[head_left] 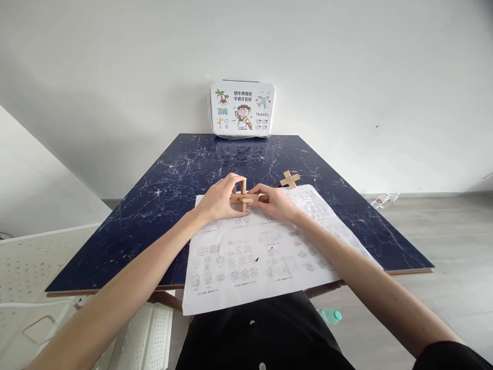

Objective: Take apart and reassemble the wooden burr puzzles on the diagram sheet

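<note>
A wooden interlocking puzzle (244,199) of crossed sticks is held between both hands above the top of a printed sheet. My left hand (220,199) pinches its upright rounded stick, thumb at the lower end and a finger at the top. The fingers of my right hand (276,202) close on the right end of the crosswise piece. Beneath the hands lies the large white instruction sheet (227,288) with rows of small diagrams, partly covered by hands and forearms. Beyond my right hand, a second wooden cross-shaped puzzle (290,179) rests at the sheet's far edge.
The dark blue marbled table (154,200) reaches back to the wall. At its far edge stands a white case (243,109) with cartoon prints. A white perforated rack (34,262) is at the left. A bottle with a green cap (331,316) lies below the table.
</note>
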`<action>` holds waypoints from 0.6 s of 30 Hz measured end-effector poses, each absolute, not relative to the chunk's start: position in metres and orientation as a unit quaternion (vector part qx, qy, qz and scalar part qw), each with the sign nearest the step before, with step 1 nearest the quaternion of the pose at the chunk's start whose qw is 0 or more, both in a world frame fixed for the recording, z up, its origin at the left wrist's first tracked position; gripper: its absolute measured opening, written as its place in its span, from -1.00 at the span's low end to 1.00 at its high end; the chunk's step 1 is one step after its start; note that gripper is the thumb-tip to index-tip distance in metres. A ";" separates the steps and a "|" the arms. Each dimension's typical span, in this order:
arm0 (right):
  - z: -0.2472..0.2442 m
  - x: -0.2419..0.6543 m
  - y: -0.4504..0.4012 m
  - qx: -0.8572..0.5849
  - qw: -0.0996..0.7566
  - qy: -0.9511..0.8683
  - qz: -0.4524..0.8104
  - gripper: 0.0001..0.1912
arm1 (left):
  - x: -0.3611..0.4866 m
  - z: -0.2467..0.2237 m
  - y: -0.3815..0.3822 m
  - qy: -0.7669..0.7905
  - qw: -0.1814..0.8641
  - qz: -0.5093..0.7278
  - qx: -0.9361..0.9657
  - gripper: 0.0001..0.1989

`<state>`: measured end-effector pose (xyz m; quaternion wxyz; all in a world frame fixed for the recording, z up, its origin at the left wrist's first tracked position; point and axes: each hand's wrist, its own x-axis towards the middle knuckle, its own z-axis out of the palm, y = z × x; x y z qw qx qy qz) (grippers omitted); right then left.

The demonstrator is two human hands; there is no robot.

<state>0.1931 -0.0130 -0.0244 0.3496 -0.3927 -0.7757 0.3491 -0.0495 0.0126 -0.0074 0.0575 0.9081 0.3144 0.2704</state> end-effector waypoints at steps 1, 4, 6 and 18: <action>-0.024 0.194 -0.012 -0.382 0.349 -0.769 0.376 -0.66 | -0.050 -0.007 0.012 0.313 0.061 0.268 0.909 -0.19; -0.025 0.199 -0.006 -0.365 0.344 -0.752 0.427 -0.62 | -0.049 -0.005 0.012 0.315 0.076 0.264 0.908 -0.19; -0.025 0.201 -0.004 -0.359 0.348 -0.745 0.441 -0.62 | -0.049 -0.004 0.011 0.318 0.084 0.265 0.907 -0.18; -0.024 0.199 -0.008 -0.367 0.336 -0.757 0.423 -0.72 | -0.047 -0.007 0.010 0.319 0.067 0.267 0.907 -0.17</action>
